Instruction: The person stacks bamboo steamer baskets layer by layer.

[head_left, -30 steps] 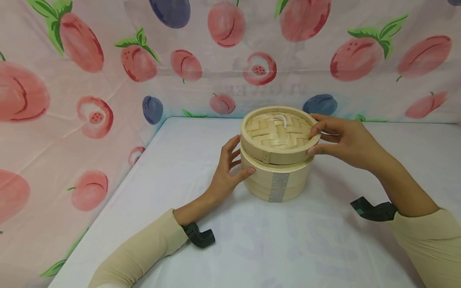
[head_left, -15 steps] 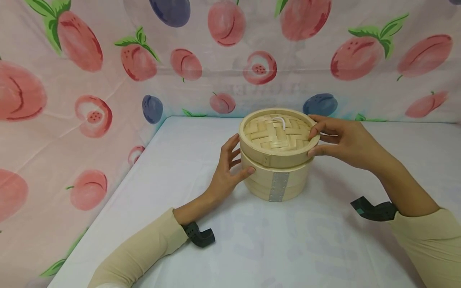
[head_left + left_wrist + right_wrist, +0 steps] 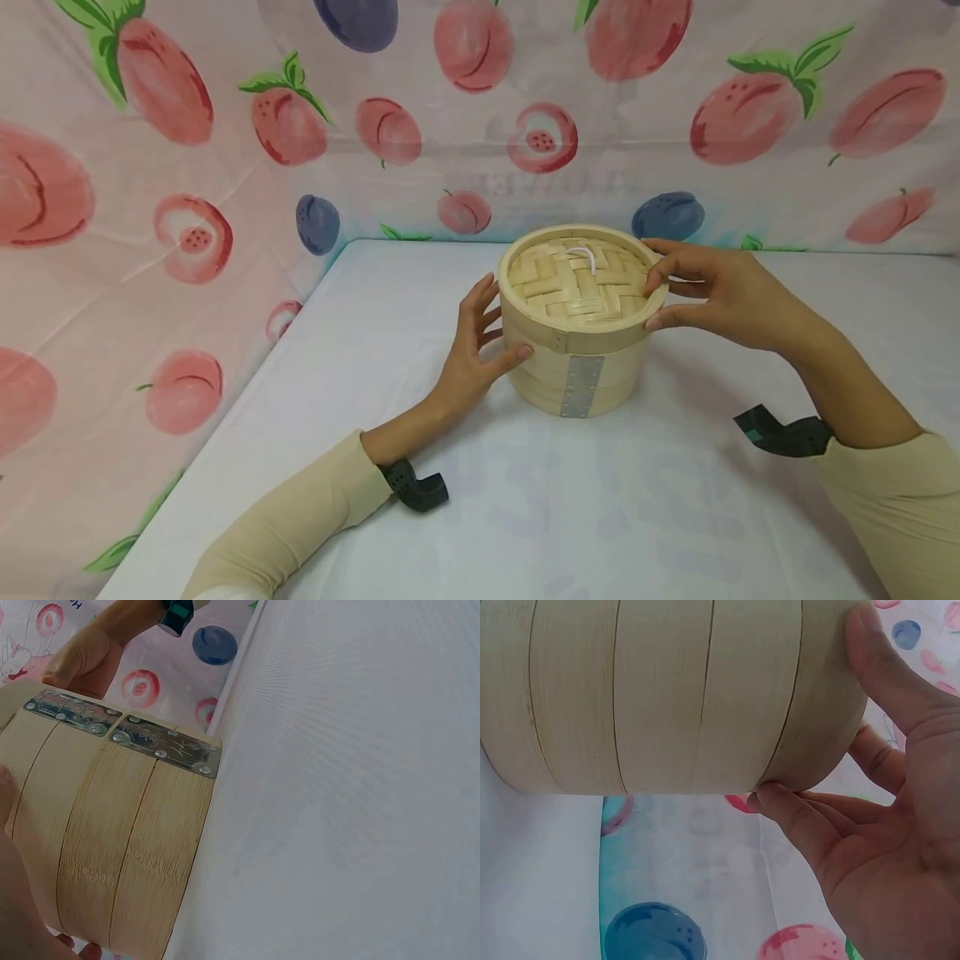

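Note:
A round bamboo steamer [image 3: 536, 377] stands upright on the white tabletop, with a metal strip [image 3: 582, 387] riveted to its front. Its woven lid [image 3: 547, 287], topped by a small white loop handle, sits flush on the base. My left hand [image 3: 476, 358] curls round the left side of the base, thumb at the front and fingers behind. At the right, my right hand [image 3: 738, 296] pinches the lid's rim between thumb and fingers. The right wrist view shows those fingertips [image 3: 776, 796] at the seam between lid and base.
White cloth covers the table [image 3: 600, 517]. Behind it and along the left hangs a pink fruit-print curtain [image 3: 420, 192]. A black wrist camera [image 3: 414, 487] juts from the left cuff, another black wrist camera [image 3: 783, 433] from the right one.
The lid, tilted with a gap at its front one second ago, has come down level onto the base under my right hand. My left hand has kept its place.

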Demonstrator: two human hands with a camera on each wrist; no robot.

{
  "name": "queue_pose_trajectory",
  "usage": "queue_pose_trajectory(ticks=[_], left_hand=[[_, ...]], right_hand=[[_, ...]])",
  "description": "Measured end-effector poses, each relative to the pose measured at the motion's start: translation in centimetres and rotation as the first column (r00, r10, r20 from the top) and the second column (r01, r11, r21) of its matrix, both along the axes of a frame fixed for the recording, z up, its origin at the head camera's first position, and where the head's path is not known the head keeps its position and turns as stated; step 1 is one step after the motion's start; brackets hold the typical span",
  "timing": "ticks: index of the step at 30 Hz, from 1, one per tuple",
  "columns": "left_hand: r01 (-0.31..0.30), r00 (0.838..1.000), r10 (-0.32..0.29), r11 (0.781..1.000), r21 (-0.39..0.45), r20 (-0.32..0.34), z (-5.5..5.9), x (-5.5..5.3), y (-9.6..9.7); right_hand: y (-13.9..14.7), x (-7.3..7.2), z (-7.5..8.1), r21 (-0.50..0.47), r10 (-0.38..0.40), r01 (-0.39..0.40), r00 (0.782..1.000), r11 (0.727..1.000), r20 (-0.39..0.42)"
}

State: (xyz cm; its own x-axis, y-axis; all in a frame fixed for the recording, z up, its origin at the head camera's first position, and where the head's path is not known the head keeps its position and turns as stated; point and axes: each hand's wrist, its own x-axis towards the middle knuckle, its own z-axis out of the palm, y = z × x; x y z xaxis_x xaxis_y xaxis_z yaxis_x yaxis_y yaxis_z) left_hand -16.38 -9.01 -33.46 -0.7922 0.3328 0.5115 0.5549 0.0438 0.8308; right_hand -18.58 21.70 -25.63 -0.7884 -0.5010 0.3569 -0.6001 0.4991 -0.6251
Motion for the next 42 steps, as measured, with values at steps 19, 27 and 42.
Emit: queue_pose_trajectory(ticks=[19,27,42], left_hand=[[-0.016,0.997,0.017,1.0,0.008,-0.078,-2.2,-1.7,-0.1],[-0.013,0.996,0.016,0.999,0.03,-0.083,0.0,0.0,0.3],[-0.015,0.99,0.02,0.999,0.032,-0.137,0.1,-0.2,0.3]], right_hand=[[1.0,-0.7,-0.8,-0.038,0.069,-0.065,0.991,0.997,0.112],[1.0,-1.2,-1.4,-0.092,0.141,-0.13,0.981,0.987,0.13],[0.5,-1.7,-2.0,-0.201,0.184,-0.152,0.972,0.968,0.149]])
